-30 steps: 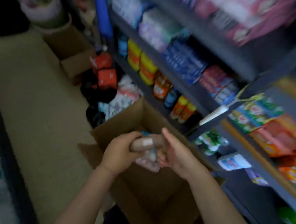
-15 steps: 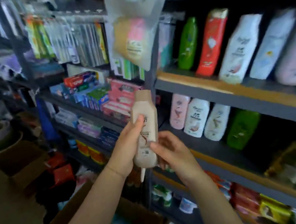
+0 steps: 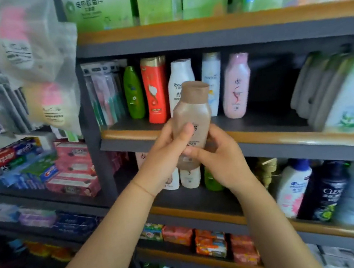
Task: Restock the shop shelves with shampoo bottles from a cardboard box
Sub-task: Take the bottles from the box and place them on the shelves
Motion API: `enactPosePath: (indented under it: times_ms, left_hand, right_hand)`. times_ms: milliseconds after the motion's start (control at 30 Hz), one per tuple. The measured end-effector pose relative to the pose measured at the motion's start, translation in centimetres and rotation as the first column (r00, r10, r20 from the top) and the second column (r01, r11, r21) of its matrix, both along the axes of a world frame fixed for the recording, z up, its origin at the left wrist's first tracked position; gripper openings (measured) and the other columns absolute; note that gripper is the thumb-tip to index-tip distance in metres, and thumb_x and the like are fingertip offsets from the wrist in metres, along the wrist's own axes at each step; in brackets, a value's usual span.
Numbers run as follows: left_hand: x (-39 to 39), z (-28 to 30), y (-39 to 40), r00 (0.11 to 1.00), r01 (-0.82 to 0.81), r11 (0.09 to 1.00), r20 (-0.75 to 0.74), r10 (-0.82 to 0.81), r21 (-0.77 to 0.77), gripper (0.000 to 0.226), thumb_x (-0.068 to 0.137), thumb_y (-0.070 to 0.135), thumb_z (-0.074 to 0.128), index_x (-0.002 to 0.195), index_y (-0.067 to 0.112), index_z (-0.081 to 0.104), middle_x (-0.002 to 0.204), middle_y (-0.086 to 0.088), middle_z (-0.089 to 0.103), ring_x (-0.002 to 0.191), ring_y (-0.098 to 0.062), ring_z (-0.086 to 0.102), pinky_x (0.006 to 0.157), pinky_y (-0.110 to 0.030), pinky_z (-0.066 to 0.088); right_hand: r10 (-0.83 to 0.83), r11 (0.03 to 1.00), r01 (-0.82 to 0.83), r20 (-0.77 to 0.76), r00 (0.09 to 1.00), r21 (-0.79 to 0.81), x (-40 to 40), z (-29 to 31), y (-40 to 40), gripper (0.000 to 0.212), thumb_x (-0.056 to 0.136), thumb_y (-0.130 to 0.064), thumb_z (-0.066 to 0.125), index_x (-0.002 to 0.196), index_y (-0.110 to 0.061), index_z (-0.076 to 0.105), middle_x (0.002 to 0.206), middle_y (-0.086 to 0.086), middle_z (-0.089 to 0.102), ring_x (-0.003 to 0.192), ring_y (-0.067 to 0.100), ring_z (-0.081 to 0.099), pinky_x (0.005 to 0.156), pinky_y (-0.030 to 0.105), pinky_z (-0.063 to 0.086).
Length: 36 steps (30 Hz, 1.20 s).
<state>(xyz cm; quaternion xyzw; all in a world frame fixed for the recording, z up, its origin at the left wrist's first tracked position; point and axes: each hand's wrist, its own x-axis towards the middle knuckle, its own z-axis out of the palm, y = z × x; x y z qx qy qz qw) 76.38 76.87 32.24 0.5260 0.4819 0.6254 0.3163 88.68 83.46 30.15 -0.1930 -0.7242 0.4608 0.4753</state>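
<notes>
A brown shampoo bottle (image 3: 192,113) with a brown cap is held upright in front of the shelves. My left hand (image 3: 165,155) grips its lower body from the left, thumb across the label. My right hand (image 3: 217,160) holds its base from the right. Behind it, a shelf (image 3: 284,135) carries a row of shampoo bottles: green (image 3: 133,92), red (image 3: 155,89), white (image 3: 179,81), pale blue (image 3: 211,77) and pink (image 3: 236,85). A dark gap lies to the right of the pink bottle. The cardboard box is out of view.
White bottles (image 3: 346,93) lean at the shelf's right end. The lower shelf (image 3: 204,214) holds more bottles (image 3: 293,188). Toothpaste boxes (image 3: 29,166) fill the left rack. Plastic bags (image 3: 31,47) hang at the upper left from the post. Soap packs (image 3: 210,242) sit below.
My view has swung up from the cardboard box to the shelves. Both hands lifted the brown bottle out of the box and raised it upright to the level of the shampoo shelf.
</notes>
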Motion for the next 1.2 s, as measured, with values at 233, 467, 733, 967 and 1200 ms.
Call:
enactPosePath:
  times_ms: [233,467,733,967,1200]
  left_hand:
    - [0.1,-1.2,7.5,0.806,-0.239,0.965,-0.532,0.26,0.109,0.04,0.084,0.063,0.056,0.116,0.041,0.064,0.109,0.026,0.057,0.118,-0.002,0.047,0.108,-0.025,0.026]
    - [-0.5,-3.2,9.7,0.542,-0.312,0.877,-0.689,0.48,0.366,0.024,0.081,0.046,0.073,0.103,0.036,0.068,0.086,0.02,0.054,0.097,-0.009,0.042,0.104,-0.027,0.018]
    - [-0.7,-3.7,10.0,0.53,-0.309,0.865,-0.683,0.503,0.396,0.025,0.083,0.047,0.072,0.105,0.036,0.065,0.092,0.019,0.055,0.096,-0.004,0.035,0.113,-0.038,0.019]
    - [-0.8,-3.5,9.9,0.554,-0.306,0.875,-0.677,0.484,0.375,0.027,0.084,0.046,0.072,0.107,0.033,0.065,0.095,0.015,0.059,0.098,-0.006,0.038,0.116,-0.037,0.015]
    - [-0.5,-3.5,9.6,0.54,-0.307,0.871,-0.683,0.491,0.384,0.027,0.085,0.045,0.071,0.108,0.031,0.065,0.096,0.013,0.058,0.101,-0.009,0.04,0.117,-0.037,0.013]
  right_hand:
    - [-0.368,0.924,0.361,0.035,0.929,0.127,4.8,3.2,6.9,0.043,0.072,-0.04,0.079,0.109,-0.029,0.061,0.11,0.007,0.066,0.098,0.019,0.067,0.085,0.045,0.057]
    - [-0.462,0.884,0.423,0.234,0.856,0.198,6.4,5.9,12.7,0.043,0.077,-0.018,0.082,0.111,-0.02,0.056,0.095,-0.004,0.065,0.09,0.024,0.067,0.074,0.044,0.06]
    - [-0.519,0.854,0.483,0.353,0.778,0.191,5.9,5.9,16.7,0.048,0.077,-0.023,0.082,0.104,-0.021,0.043,0.089,-0.002,0.061,0.085,0.03,0.068,0.074,0.052,0.059]
    - [-0.511,0.855,0.503,0.367,0.777,0.127,4.9,6.1,17.3,0.052,0.078,-0.022,0.082,0.109,-0.024,0.04,0.104,0.008,0.064,0.09,0.034,0.069,0.069,0.049,0.061]
    - [-0.547,0.829,0.547,0.384,0.744,0.12,4.4,6.0,17.2,0.053,0.081,-0.023,0.079,0.112,-0.018,0.037,0.116,0.013,0.059,0.094,0.036,0.067,0.068,0.05,0.061]
